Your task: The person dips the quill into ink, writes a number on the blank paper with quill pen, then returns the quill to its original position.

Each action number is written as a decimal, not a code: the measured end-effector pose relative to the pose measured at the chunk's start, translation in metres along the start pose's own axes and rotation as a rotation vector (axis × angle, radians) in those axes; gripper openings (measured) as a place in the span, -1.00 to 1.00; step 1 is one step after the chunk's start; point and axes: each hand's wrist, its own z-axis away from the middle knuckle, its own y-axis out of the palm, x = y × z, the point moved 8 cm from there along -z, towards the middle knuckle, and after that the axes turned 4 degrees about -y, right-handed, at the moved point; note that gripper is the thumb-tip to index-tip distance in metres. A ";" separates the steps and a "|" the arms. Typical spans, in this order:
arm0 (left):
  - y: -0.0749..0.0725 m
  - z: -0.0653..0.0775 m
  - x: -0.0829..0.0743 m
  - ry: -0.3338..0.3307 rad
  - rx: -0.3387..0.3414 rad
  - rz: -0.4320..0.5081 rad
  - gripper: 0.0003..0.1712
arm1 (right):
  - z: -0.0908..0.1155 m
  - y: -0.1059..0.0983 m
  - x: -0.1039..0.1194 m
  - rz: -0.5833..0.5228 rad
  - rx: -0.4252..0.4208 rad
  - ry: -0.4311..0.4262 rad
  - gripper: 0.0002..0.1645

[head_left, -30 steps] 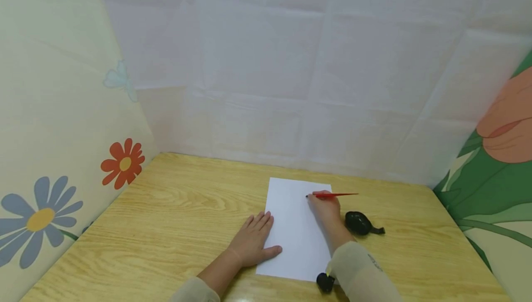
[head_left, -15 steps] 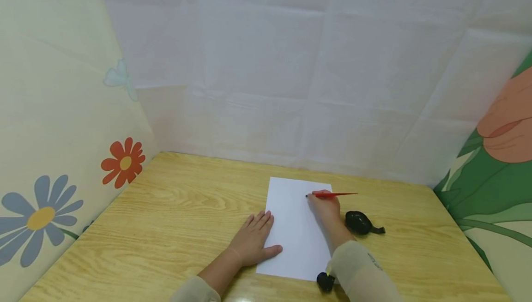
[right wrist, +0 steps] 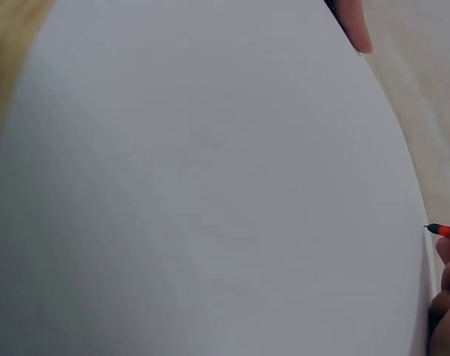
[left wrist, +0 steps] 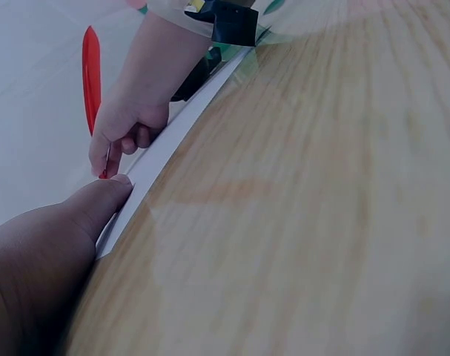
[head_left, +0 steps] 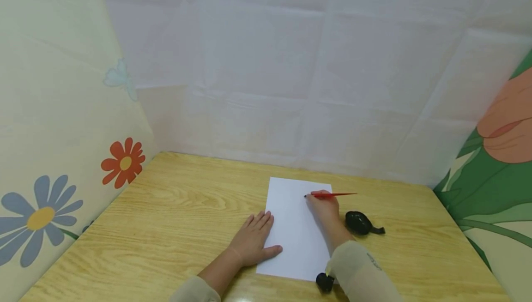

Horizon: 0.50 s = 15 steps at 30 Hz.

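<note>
A white sheet of paper [head_left: 291, 228] lies on the wooden table, and no marks can be made out on it. My left hand [head_left: 251, 242] rests flat across its left edge, fingers spread, thumb on the paper. Near the paper's upper right, my right hand [head_left: 326, 209] pinches a red pen [head_left: 332, 195] close to its dark tip. The pen's long end tapers to the right; in the left wrist view the pen [left wrist: 92, 74] looks feather-shaped. In the right wrist view the dark nib [right wrist: 434, 228] is at the sheet surface; whether it touches, I cannot tell.
A glossy black oval object [head_left: 358, 223] with a short tail lies on the table [head_left: 187, 214], right of my right forearm. A small black device [head_left: 325, 282] hangs at my right sleeve, over the paper's lower edge. A white sheet wall [head_left: 257, 62] stands behind the table.
My right hand and the pen have shifted slightly left across the paper. The left hand and the sheet have stayed in place.
</note>
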 end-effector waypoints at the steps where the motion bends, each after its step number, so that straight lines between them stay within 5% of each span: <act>1: 0.001 0.000 0.000 -0.002 0.002 -0.001 0.03 | 0.000 0.000 0.001 0.004 0.000 -0.006 -0.79; 15: 0.002 -0.002 0.001 -0.011 0.007 -0.004 0.04 | 0.001 0.004 0.000 0.003 0.014 0.014 -0.80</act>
